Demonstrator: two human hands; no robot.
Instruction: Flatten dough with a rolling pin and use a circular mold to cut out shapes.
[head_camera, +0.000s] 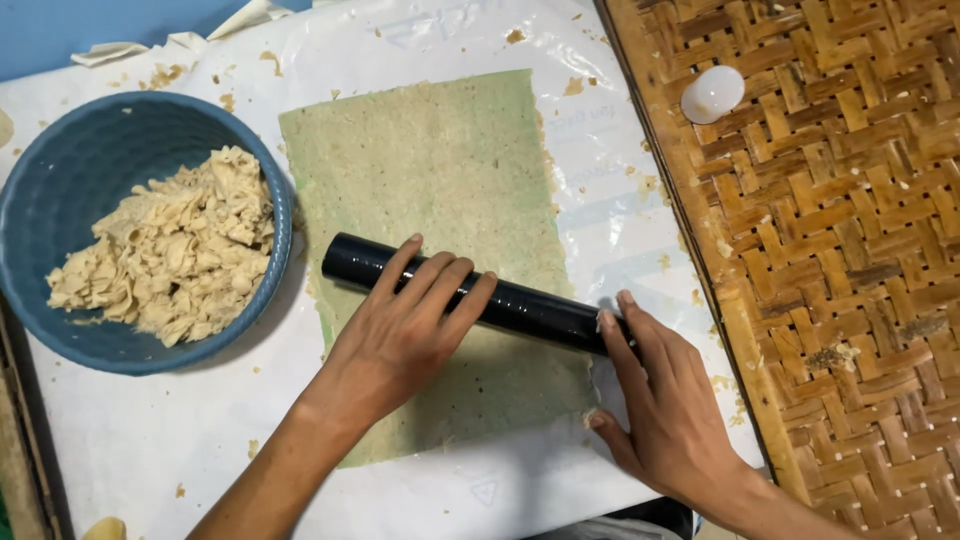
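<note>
A flat rectangular sheet of pale greenish dough (440, 170) lies on a white plastic sheet (130, 440). Across it rests a black cylindrical roller (530, 308), slanting from upper left to lower right. My left hand (400, 335) lies palm down with its fingers spread over the roller's middle. My right hand (665, 400) presses flat on the roller's right end, its fingertips touching the black tube and its thumb at the dough's lower right edge. Neither hand wraps around the roller.
A blue bowl (60, 180) at the left holds torn beige dough pieces (170, 250). A woven bamboo tray (850, 250) fills the right side, with a small white round lid (712, 94) on it. Crumbs dot the plastic.
</note>
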